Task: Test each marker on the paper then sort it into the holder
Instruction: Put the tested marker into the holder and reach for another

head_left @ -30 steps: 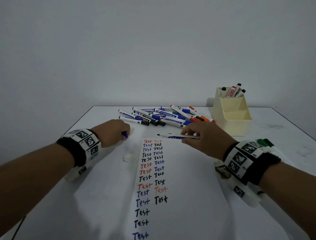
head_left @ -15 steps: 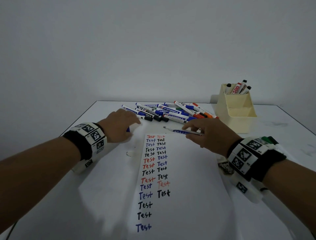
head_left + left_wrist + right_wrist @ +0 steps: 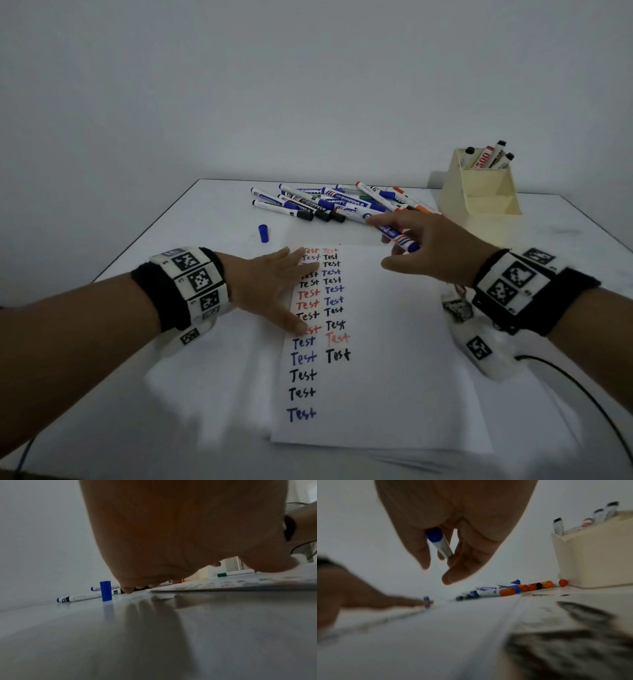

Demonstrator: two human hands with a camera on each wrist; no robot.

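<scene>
A white paper [image 3: 387, 342] with two columns of "Test" words in red, blue and black lies on the table. My left hand [image 3: 274, 284] lies flat on the paper's left side, fingers straight. A blue cap [image 3: 263, 233] [image 3: 105, 591] stands upright on the table beyond that hand. My right hand [image 3: 424, 250] hovers above the paper's far edge and grips a blue marker [image 3: 397, 234] [image 3: 439, 543] between fingers and thumb. A pile of markers [image 3: 342, 204] lies behind the paper. The cream holder [image 3: 483, 192] at the back right has a few markers in its rear compartment.
A black cable [image 3: 589, 394] runs over the table at the right, near my right wrist. A green-capped marker [image 3: 235, 573] lies alone on the table, seen past my left hand. The table's left edge [image 3: 144, 233] runs diagonally toward the grey wall.
My left hand has let go of the blue cap, which now stands on the table, and moved onto the paper, lying flat. My right hand has lifted the blue marker off the paper.
</scene>
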